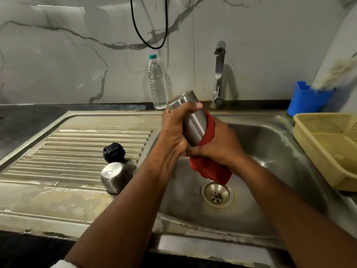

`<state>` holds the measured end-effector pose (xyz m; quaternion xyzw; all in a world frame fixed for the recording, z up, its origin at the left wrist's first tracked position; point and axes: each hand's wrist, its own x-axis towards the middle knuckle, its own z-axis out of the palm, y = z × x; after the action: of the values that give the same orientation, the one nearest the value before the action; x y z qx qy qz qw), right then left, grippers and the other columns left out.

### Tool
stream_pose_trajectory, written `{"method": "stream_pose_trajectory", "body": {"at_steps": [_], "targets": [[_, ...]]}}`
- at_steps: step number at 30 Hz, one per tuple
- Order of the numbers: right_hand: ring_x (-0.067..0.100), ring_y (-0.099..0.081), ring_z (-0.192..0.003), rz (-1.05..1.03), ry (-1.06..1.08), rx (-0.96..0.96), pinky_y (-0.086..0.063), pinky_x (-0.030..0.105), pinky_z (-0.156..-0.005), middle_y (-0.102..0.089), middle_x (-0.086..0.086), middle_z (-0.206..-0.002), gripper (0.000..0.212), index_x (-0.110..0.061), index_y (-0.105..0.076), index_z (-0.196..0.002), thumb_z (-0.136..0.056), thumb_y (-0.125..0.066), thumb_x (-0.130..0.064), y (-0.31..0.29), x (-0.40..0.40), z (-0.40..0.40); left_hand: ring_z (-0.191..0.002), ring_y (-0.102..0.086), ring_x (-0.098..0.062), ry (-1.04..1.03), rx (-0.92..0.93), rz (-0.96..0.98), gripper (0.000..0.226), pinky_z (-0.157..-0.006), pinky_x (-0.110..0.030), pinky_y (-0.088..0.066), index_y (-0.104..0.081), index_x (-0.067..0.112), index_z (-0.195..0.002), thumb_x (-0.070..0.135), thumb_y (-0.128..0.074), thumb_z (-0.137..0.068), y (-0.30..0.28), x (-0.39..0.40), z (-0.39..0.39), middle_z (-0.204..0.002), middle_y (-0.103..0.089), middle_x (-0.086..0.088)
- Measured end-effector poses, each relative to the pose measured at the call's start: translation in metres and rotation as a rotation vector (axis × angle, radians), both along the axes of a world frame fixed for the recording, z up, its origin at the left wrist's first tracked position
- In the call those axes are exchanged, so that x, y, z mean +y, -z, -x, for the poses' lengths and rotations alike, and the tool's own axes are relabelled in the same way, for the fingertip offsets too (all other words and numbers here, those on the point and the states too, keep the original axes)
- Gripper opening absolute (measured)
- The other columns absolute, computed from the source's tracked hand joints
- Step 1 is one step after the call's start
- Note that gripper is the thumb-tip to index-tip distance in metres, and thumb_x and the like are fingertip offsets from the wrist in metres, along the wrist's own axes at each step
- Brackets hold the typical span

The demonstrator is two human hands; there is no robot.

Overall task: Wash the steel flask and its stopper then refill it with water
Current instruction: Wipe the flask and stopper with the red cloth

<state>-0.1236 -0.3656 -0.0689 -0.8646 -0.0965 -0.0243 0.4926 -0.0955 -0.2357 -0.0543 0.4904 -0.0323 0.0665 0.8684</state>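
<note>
The flask (pixel 190 117) is held over the sink (pixel 270 144), tilted, with its closed base up and toward the wall and its mouth end down, hidden in a red cloth (pixel 209 167). The left hand (pixel 173 130) grips the upper body, fingers curled round the steel and the thumb lying across the front. The right hand (pixel 220 146) clutches the cloth round the lower part, fingers wrapped and pressed together on the fabric; a loose tail of cloth hangs down toward the drain (pixel 217 194).

The stopper (pixel 114 152) sits on the ribbed drainboard (pixel 77 151), apart from the flask, and just in front of it a steel cup (pixel 115 176) stands upside down (likely the flask's cap). The tap (pixel 219 74) shows no water running.

My reading is that the task is in its middle: the flask is opened and its body is being rubbed or wiped with the cloth. Whether the stopper has been washed cannot be told from here. Refilling appears not yet done, given the mouth points downward. A full plastic bottle (pixel 157 82) stands by the wall behind the sink and could be the water source, as could the tap. After that, the stopper and cup must go back on.
</note>
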Motion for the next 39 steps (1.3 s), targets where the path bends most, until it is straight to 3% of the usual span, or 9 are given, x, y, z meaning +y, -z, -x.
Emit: {"method": "stream_pose_trajectory", "body": {"at_steps": [3,7,13,19,25,29,32,35,39], "targets": [[0.030,-0.072,-0.103,-0.454,-0.448,0.431,-0.061,0.039,-0.083,-0.074,0.011,-0.111,0.076,-0.020,-0.062,-0.130,-0.062,-0.096,-0.013,-0.006,-0.027,-0.003,-0.086,-0.063,-0.024,0.216,-0.117,0.057,0.037,-0.077,-0.035,-0.053,-0.075,0.010,-0.098,0.021,-0.070,-0.062,-0.003,0.008,0.004,-0.091,-0.068,-0.011],[0.045,-0.055,-0.112,-0.728,-0.873,0.873,-0.044,0.060,-0.100,-0.059,0.030,-0.118,0.072,-0.005,-0.056,-0.137,-0.073,-0.089,-0.012,0.009,-0.039,-0.007,-0.093,-0.064,-0.027,0.395,-0.223,0.181,0.045,-0.093,-0.041,-0.050,-0.063,0.006,-0.113,0.021,-0.066,-0.071,-0.009,0.016,0.002,-0.097,-0.069,-0.012],[0.030,-0.072,-0.099,-0.358,-0.471,0.467,-0.062,0.046,-0.082,-0.070,0.013,-0.115,0.076,-0.022,-0.057,-0.131,-0.066,-0.095,-0.011,0.005,-0.026,-0.008,-0.080,-0.067,-0.023,0.015,0.007,-0.079,0.045,-0.073,-0.040,-0.061,-0.072,0.010,-0.101,0.023,-0.090,-0.062,-0.012,0.014,-0.001,-0.093,-0.068,-0.011],[0.012,-0.065,-0.107,0.145,-0.004,-0.074,-0.058,0.034,-0.090,-0.065,-0.009,-0.124,0.118,-0.032,-0.045,-0.139,-0.037,-0.095,-0.063,0.032,0.001,-0.010,-0.089,-0.076,-0.026,-0.370,0.102,-0.279,0.071,-0.080,-0.047,-0.066,-0.065,0.017,-0.113,0.027,-0.103,-0.054,-0.002,-0.004,-0.003,-0.101,-0.075,-0.009],[0.034,-0.069,-0.107,-0.548,-0.557,0.448,-0.060,0.046,-0.088,-0.070,0.020,-0.118,0.076,-0.017,-0.056,-0.137,-0.069,-0.089,-0.005,0.008,-0.025,-0.011,-0.085,-0.065,-0.023,0.209,-0.156,-0.010,0.045,-0.071,-0.035,-0.057,-0.071,0.009,-0.103,0.024,-0.074,-0.061,-0.012,0.011,0.008,-0.095,-0.070,-0.012],[0.043,-0.063,-0.104,-0.717,-0.812,0.758,-0.052,0.056,-0.095,-0.060,0.034,-0.117,0.084,-0.009,-0.042,-0.149,-0.076,-0.081,-0.001,0.002,-0.036,-0.006,-0.092,-0.065,-0.029,0.256,-0.261,-0.054,0.055,-0.077,-0.037,-0.058,-0.065,0.007,-0.118,0.032,-0.070,-0.069,-0.018,0.013,0.011,-0.102,-0.072,-0.017],[0.030,-0.071,-0.097,-0.369,-0.511,0.485,-0.062,0.044,-0.080,-0.069,0.014,-0.113,0.077,-0.022,-0.054,-0.134,-0.068,-0.092,-0.010,-0.007,-0.029,-0.005,-0.095,-0.067,-0.028,-0.057,-0.205,-0.199,0.060,-0.089,-0.048,-0.057,-0.072,0.012,-0.112,0.044,-0.088,-0.063,-0.019,0.029,-0.003,-0.106,-0.072,-0.016],[0.016,-0.067,-0.094,0.402,-0.085,-0.014,-0.060,0.038,-0.082,-0.066,-0.008,-0.111,0.086,-0.037,-0.050,-0.128,-0.055,-0.094,-0.053,-0.003,-0.016,-0.003,-0.085,-0.072,-0.017,-0.346,-0.027,-0.796,0.071,-0.082,-0.039,-0.059,-0.076,0.016,-0.096,0.078,-0.078,-0.064,-0.011,0.042,-0.009,-0.090,-0.077,-0.004],[0.020,-0.066,-0.097,0.607,0.037,-0.156,-0.059,0.040,-0.085,-0.065,-0.004,-0.115,0.098,-0.029,-0.043,-0.135,-0.055,-0.091,-0.060,0.003,-0.008,-0.003,-0.070,-0.063,-0.014,-0.466,0.088,-1.183,0.060,-0.067,-0.032,-0.045,-0.068,0.018,-0.069,0.074,-0.060,-0.090,-0.001,0.044,-0.009,-0.070,-0.065,0.001]]}}
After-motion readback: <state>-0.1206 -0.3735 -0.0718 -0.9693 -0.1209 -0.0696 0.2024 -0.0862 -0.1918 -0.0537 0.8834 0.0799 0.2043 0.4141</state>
